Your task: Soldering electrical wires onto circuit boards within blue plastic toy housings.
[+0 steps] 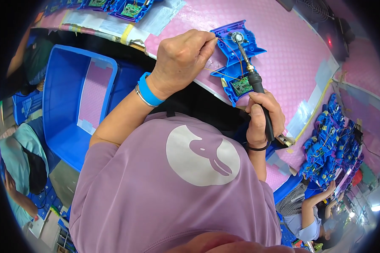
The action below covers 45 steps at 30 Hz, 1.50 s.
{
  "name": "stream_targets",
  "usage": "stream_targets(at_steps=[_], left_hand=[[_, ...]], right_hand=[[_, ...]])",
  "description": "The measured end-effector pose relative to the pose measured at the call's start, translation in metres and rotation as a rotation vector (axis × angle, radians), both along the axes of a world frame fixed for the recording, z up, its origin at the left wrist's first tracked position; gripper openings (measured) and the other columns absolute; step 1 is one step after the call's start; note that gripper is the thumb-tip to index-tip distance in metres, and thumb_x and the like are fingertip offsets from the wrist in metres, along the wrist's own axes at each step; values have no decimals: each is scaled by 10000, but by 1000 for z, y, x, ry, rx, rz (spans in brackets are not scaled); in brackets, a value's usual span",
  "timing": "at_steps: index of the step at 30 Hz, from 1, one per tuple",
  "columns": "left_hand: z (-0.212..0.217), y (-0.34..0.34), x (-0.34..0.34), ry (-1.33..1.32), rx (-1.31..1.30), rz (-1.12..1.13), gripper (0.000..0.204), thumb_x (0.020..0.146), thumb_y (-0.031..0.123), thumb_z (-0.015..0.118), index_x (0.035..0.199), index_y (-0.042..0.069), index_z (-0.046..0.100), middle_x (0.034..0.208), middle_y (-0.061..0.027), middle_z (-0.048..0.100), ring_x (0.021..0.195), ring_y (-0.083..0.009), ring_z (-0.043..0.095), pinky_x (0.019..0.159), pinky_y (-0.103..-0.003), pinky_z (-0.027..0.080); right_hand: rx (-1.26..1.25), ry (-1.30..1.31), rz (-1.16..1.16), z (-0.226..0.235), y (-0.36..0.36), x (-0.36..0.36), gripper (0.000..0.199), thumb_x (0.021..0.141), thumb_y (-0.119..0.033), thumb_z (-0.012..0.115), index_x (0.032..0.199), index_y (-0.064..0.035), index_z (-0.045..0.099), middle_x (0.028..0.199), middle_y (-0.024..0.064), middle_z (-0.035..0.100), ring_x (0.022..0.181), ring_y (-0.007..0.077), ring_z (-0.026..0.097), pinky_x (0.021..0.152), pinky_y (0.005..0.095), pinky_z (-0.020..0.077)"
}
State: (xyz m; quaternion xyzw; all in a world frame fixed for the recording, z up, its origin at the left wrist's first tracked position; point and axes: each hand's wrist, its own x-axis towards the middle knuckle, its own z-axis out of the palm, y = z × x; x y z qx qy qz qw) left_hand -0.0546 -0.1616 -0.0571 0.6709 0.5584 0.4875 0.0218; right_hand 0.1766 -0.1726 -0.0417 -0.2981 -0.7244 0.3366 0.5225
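In my right hand is a soldering iron with a black handle, its fingers wrapped round the grip. The iron's metal tip reaches a round silver-and-white part in the upper half of an opened blue plastic housing. My left hand is pinched closed at the housing's left edge, with a thin wire at the fingertips; its far end is hard to make out. Thin coloured wires run down to a green circuit board in the lower housing half.
The housing lies on a pink mat with taped edges. A blue bin stands at left. More housings with boards lie at the far left, and a heap of blue housings at right. Other people sit on both sides.
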Motion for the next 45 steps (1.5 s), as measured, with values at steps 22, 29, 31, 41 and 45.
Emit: stream_targets(at_steps=[22, 29, 31, 41, 45], left_hand=[[-6, 4, 2, -10, 27, -19, 122, 861, 33, 775, 969, 8, 724, 808, -89, 715, 580, -151, 635, 524, -253, 486], [-3, -1, -4, 13, 19, 4, 119, 857, 33, 776, 964, 14, 729, 798, -83, 718, 567, -144, 625, 515, -256, 474], [-3, -1, -5, 27, 26, 9, 118, 856, 31, 776, 961, 14, 727, 799, -83, 718, 566, -149, 626, 515, -257, 475], [-4, -4, -8, 61, 14, 22, 129, 847, 13, 777, 959, 5, 714, 804, -89, 711, 588, -167, 649, 524, -270, 489], [-6, -2, -7, 62, 25, 24, 131, 849, 10, 775, 961, 1, 708, 792, -89, 703, 586, -171, 644, 523, -270, 488]], right_hand=[[-55, -61, -11, -1, 1, 0, 209, 762, -37, 634, 934, 64, 695, 695, 129, 639, 576, 216, 572, 537, 333, 439], [-127, 98, 10, -2, 6, 4, 197, 839, -102, 644, 938, 56, 709, 680, 84, 614, 569, 160, 519, 547, 296, 385], [-164, 79, 29, 3, 10, 4, 202, 840, -105, 643, 940, 58, 710, 692, 91, 619, 575, 161, 527, 554, 297, 394], [-300, -72, 106, 16, 19, -2, 274, 905, -133, 608, 1060, 85, 669, 765, 102, 622, 655, 134, 550, 612, 266, 421], [-302, -43, 59, 16, 18, -3, 208, 843, -100, 639, 943, 68, 712, 811, 147, 693, 680, 191, 635, 637, 295, 480]])
